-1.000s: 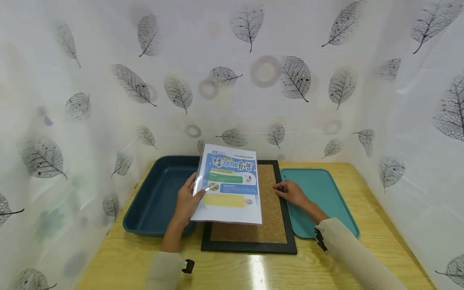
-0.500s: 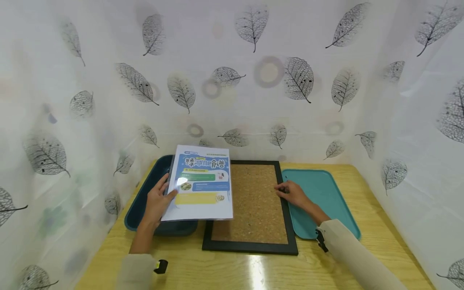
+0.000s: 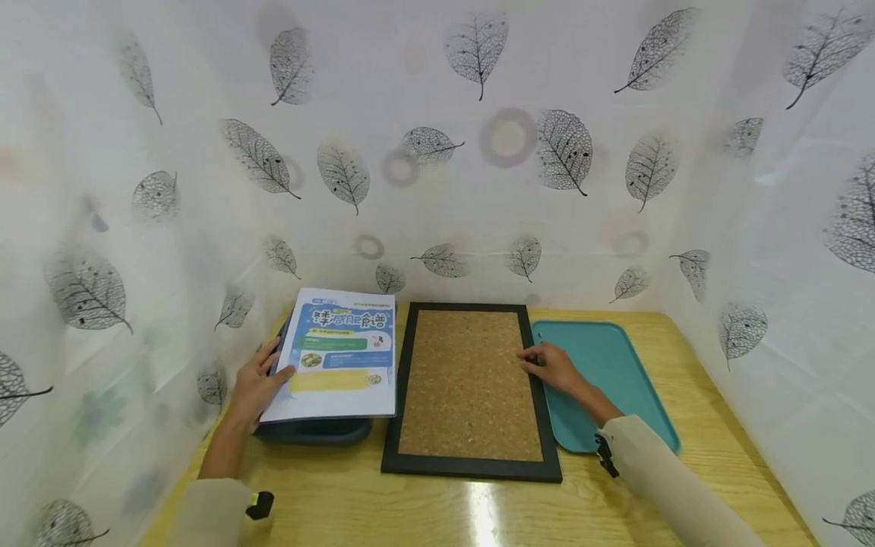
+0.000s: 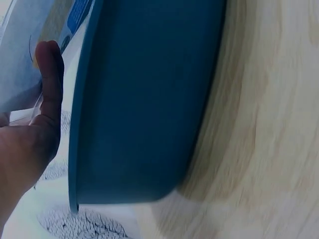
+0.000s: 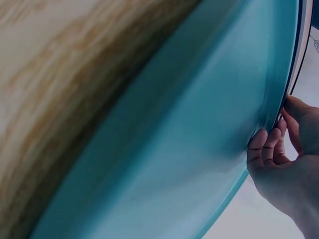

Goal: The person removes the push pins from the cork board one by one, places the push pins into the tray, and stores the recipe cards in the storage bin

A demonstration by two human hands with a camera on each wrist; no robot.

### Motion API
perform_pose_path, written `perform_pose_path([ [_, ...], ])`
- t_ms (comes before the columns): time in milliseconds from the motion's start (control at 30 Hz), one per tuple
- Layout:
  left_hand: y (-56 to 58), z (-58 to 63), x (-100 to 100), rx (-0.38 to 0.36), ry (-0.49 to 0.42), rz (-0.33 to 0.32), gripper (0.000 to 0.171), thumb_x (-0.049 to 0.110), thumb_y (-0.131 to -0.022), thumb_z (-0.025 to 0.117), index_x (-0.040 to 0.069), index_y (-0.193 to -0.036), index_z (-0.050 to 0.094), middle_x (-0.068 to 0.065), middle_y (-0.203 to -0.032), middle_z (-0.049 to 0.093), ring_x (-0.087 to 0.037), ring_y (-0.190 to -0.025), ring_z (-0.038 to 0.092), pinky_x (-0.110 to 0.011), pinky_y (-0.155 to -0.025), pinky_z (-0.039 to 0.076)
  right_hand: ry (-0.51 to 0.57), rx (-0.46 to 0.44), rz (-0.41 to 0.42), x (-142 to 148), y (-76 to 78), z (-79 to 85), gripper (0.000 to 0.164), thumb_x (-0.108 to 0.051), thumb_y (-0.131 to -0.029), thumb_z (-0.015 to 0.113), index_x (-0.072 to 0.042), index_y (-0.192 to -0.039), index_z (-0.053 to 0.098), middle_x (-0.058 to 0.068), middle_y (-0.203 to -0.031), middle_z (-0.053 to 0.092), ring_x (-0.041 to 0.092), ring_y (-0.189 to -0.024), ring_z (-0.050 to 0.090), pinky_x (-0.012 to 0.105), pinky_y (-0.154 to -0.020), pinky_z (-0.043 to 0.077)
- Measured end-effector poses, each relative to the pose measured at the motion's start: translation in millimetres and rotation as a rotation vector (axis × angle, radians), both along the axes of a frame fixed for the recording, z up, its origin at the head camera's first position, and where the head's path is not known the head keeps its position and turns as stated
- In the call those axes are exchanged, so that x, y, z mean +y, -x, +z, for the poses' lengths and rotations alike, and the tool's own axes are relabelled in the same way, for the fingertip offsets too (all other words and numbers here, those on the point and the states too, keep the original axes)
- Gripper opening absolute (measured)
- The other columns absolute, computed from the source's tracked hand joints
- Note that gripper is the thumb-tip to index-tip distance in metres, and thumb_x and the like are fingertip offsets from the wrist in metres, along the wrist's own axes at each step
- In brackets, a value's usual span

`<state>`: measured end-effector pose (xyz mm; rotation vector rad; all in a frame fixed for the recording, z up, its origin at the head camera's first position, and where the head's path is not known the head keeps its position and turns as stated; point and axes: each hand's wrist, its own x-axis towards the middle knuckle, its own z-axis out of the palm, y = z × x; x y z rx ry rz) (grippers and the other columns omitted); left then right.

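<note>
My left hand grips the left edge of a printed poster, white and blue with a yellow block and large lettering. Its thumb lies on the printed face; the other fingers are partly hidden behind. Clear plastic shows along the sheet's edge in the left wrist view. The poster lies over a dark blue basin and hides most of it. My right hand holds the right edge of a black-framed cork board, with thumb and fingertips close together there. In the right wrist view its other fingers are curled beside the tray rim.
A flat teal tray lies right of the cork board, partly under my right forearm. All stand on a pale wooden table. A white leaf-patterned curtain closes off the back and both sides.
My left hand has carried the poster leftward from above the cork board to over the basin, uncovering the cork. My right hand has stayed at the frame's right edge.
</note>
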<state>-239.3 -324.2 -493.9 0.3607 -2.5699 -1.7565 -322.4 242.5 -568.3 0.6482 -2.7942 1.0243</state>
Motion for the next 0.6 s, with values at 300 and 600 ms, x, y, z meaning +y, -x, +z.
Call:
perform_pose_path([
  [300, 3.2, -0.9, -24, -0.033, 0.068, -0.026, 0.085, 0.02, -0.1, 0.071, 0.017, -0.167, 0.019, -0.022, -0.167, 0.025, -0.04, -0.151, 0.033, -0.053, -0.118, 0.035, 0.013, 0.007, -0.004, 0, 0.1, -2.0, 0.019, -0.005, -0.095, 0.075, 0.002, -0.113, 0.077, 0.013, -0.1, 0.069, 0.027, -0.088, 0.062, 0.045, -0.077, 0.053],
  [600, 9.4, -1.9, -34, -0.009, 0.314, 0.019, 0.077, 0.032, -0.095, 0.078, 0.009, -0.159, 0.041, -0.027, -0.15, 0.051, -0.039, -0.115, 0.054, -0.046, -0.094, 0.046, 0.014, 0.012, -0.001, 2, 0.8, -3.8, 0.02, -0.005, -0.095, 0.075, 0.002, -0.113, 0.077, 0.013, -0.101, 0.069, 0.027, -0.088, 0.062, 0.043, -0.076, 0.052],
])
